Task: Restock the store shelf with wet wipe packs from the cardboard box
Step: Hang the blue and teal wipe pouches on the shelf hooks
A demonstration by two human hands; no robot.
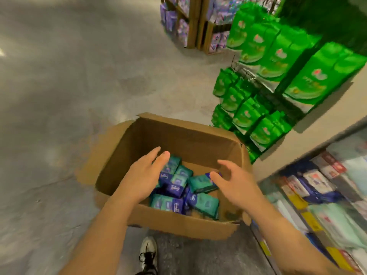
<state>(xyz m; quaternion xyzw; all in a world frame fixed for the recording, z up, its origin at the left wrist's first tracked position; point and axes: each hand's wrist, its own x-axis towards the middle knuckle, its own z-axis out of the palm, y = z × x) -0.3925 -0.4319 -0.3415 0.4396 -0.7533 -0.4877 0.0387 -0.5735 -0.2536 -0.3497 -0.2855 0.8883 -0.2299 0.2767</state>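
Wet wipe packs (pixel 179 187) lie loose in the cardboard box (pixel 178 135). We reach in, left hand (pixel 143 175) and right hand (pixel 236 181) spread, holding nothing. Risk: slick packs slipping if we grab several.

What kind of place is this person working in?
Most likely a shop aisle. Green packs hang in rows on a display rack, a shelf at the right holds packaged goods, and an open cardboard box of wet wipe packs sits on the floor.
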